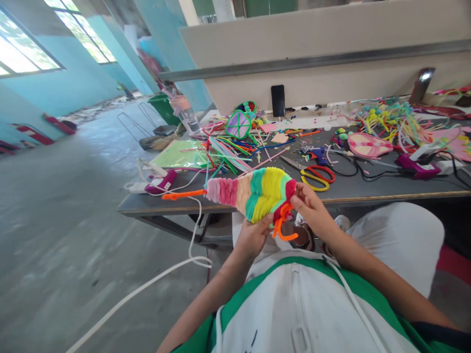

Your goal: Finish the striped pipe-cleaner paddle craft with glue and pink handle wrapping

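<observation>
Between my two hands, above the table's front edge, is a striped pipe-cleaner craft (253,192) shaped like a teardrop. Its bands run from pink at the narrow left end through peach, teal and yellow to red at the wide right end. An orange pipe cleaner (184,195) sticks out from the narrow tip, and orange curled strands (283,225) hang at the wide end. My left hand (254,236) grips the lower edge, its thumb on the front. With fingers closed, my right hand (311,203) pinches the red end beside the orange strands.
Scissors (316,177) with red and yellow handles lie behind the craft, near a blue glue gun (318,155). Loose pipe cleaners (228,154), a phone (278,100), a water bottle (186,115) and a pink craft piece (369,145) are on the table. A white cable (147,284) hangs at left.
</observation>
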Demonstrator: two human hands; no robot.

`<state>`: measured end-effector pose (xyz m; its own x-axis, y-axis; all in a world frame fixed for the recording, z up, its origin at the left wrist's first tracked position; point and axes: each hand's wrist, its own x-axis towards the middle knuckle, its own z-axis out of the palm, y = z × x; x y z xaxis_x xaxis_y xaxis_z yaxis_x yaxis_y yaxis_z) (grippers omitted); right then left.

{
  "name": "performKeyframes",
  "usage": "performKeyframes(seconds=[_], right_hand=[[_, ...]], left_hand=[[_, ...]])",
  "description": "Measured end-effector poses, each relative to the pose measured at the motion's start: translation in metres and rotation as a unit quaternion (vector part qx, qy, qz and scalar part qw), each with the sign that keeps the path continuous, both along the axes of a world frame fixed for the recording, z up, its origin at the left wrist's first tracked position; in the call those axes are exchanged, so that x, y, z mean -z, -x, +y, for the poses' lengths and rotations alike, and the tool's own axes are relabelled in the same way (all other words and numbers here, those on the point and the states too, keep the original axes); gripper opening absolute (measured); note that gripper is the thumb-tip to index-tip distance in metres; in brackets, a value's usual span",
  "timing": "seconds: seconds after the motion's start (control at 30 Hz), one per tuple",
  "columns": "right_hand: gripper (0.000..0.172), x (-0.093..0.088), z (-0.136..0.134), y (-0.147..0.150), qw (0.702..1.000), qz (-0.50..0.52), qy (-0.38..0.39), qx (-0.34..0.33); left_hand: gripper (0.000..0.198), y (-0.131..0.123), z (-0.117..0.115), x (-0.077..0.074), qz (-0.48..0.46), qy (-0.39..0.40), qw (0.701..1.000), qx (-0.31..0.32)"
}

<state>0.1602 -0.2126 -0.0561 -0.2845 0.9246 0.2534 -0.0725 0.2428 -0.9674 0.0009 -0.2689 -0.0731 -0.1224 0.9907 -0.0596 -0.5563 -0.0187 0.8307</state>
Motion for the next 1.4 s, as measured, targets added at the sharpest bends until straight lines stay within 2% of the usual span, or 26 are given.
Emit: performKeyframes(seconds=[0.13, 0.2, 0.27, 0.5, 0.6, 0.7, 0.8, 0.87, 0.9, 1.0, 1.07, 1.23, 1.4], right_hand=[[0.032, -0.002, 0.013, -0.012, 0.994, 0.003, 0.061, -0.095], [0.026, -0.003, 0.018, -0.014, 0.986, -0.040, 0.035, -0.159], [0.020, -0.004, 0.021, -0.016, 0.980, -0.076, -0.004, -0.182], [0.008, -0.012, 0.026, -0.029, 0.983, -0.120, -0.121, -0.066], [0.006, -0.017, 0.028, -0.035, 0.979, -0.118, -0.157, -0.051], [0.008, -0.016, 0.026, -0.036, 0.990, -0.095, -0.094, -0.041], [0.027, -0.005, 0.022, -0.033, 0.996, 0.056, 0.066, -0.012], [0.033, 0.005, 0.017, -0.031, 0.967, 0.168, 0.189, -0.020], [0.030, 0.009, 0.013, -0.029, 0.946, 0.203, 0.249, -0.036], [0.023, 0.014, -0.003, -0.024, 0.886, 0.227, 0.391, -0.109], [0.026, 0.009, -0.015, -0.018, 0.879, 0.213, 0.403, -0.140], [0.022, -0.007, -0.028, -0.002, 0.927, 0.194, 0.288, -0.141], [0.021, -0.001, -0.028, 0.002, 0.930, 0.217, 0.280, -0.098]], left_hand=[[0.049, 0.002, -0.002, -0.008, 0.015, 0.010, 1.000, 0.022], [0.050, 0.002, -0.004, -0.011, 0.025, 0.015, 0.999, 0.037], [0.049, 0.002, -0.005, -0.012, 0.026, 0.016, 0.998, 0.050], [0.046, 0.007, -0.007, -0.011, 0.012, 0.037, 0.996, 0.081], [0.046, 0.010, -0.007, -0.011, 0.016, 0.042, 0.995, 0.090], [0.046, 0.011, -0.006, -0.011, 0.020, 0.041, 0.995, 0.089], [0.043, 0.011, -0.005, -0.008, 0.018, 0.033, 0.996, 0.075], [0.042, 0.012, -0.004, -0.006, 0.013, 0.028, 0.997, 0.067], [0.043, 0.012, -0.004, -0.005, 0.010, 0.030, 0.997, 0.066], [0.044, 0.011, -0.003, -0.001, 0.011, 0.034, 0.998, 0.057], [0.044, 0.010, -0.003, 0.001, 0.020, 0.033, 0.998, 0.056], [0.042, 0.008, -0.001, 0.002, 0.037, 0.045, 0.994, 0.095], [0.044, 0.012, 0.002, -0.006, 0.042, 0.026, 0.991, 0.122]])
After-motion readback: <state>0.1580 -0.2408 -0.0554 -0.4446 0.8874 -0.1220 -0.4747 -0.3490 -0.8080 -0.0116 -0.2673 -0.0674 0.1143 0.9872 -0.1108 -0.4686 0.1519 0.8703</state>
